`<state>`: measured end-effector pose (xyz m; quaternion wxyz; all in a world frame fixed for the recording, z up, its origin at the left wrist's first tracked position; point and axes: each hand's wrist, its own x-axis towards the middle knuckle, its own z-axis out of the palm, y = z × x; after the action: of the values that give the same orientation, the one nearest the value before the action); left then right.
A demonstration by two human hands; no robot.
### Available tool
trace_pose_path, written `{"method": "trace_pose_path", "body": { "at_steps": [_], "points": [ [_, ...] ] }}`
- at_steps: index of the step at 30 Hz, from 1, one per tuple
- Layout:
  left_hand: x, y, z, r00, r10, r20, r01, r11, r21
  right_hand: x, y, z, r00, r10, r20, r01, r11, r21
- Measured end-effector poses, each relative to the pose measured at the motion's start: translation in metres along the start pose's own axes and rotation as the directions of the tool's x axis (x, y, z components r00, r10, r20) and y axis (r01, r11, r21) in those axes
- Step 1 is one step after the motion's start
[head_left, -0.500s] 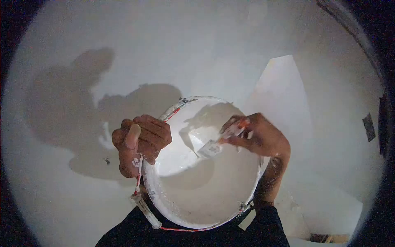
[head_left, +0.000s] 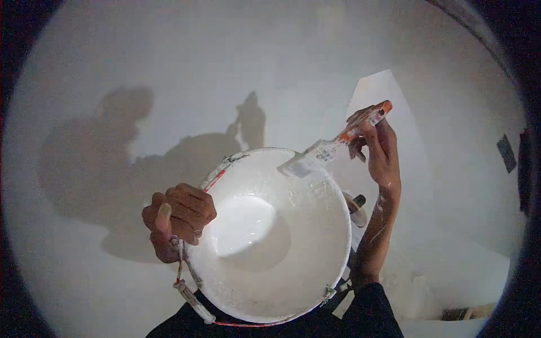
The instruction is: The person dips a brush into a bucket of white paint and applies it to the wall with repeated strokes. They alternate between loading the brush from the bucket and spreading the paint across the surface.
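Observation:
My left hand (head_left: 179, 219) is closed over the left rim of a round white bucket (head_left: 324, 265). White paint (head_left: 239, 228) lies in the bucket, partly in shadow. A red-and-white wire handle with a paint-smeared grip (head_left: 194, 303) hangs at the bucket's lower left. In my right hand (head_left: 384, 155), raised at the upper right of the bucket, is a paintbrush (head_left: 350, 134) with a worn orange handle. Its wide, white-coated bristles point down and left, overlapping the bucket's far rim in this view.
A pale wall (head_left: 270, 67) fills the background, with shadows of a head, hands and bucket at left. A dark patch (head_left: 506, 153) marks the right side. Something brown (head_left: 468, 312) lies at the lower right.
My right hand has lifted the paintbrush from inside the bucket, up and to the right. My left hand and the bucket have shifted slightly down in view.

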<state>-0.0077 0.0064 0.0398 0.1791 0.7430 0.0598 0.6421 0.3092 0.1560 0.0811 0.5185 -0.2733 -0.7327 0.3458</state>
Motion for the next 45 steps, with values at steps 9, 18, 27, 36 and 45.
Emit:
{"method": "trace_pose_path", "body": {
  "at_steps": [9,18,27,36,45],
  "points": [
    [-0.001,-0.007,-0.012,0.992,0.063,-0.111,-0.074,0.992,-0.1,-0.021,-0.029,-0.021,0.963,-0.111,-0.244,0.087,0.99,-0.11],
    [0.019,0.011,0.034,0.999,0.032,0.034,-0.026,0.987,-0.159,-0.02,0.002,-0.061,0.954,-0.299,-0.02,0.254,0.774,0.58],
    [0.004,-0.007,-0.004,0.993,-0.121,-0.014,0.121,0.992,-0.029,0.043,0.042,0.023,0.975,-0.118,0.186,0.024,0.896,0.443],
    [0.006,-0.003,-0.001,0.995,0.029,-0.096,-0.035,0.997,-0.069,0.038,0.038,0.038,0.994,-0.111,0.009,0.104,0.953,0.284],
    [0.01,-0.001,0.002,0.991,-0.031,-0.132,0.018,0.995,-0.097,0.046,0.04,0.008,0.943,-0.181,-0.279,0.251,0.938,0.238]
  ]
}}
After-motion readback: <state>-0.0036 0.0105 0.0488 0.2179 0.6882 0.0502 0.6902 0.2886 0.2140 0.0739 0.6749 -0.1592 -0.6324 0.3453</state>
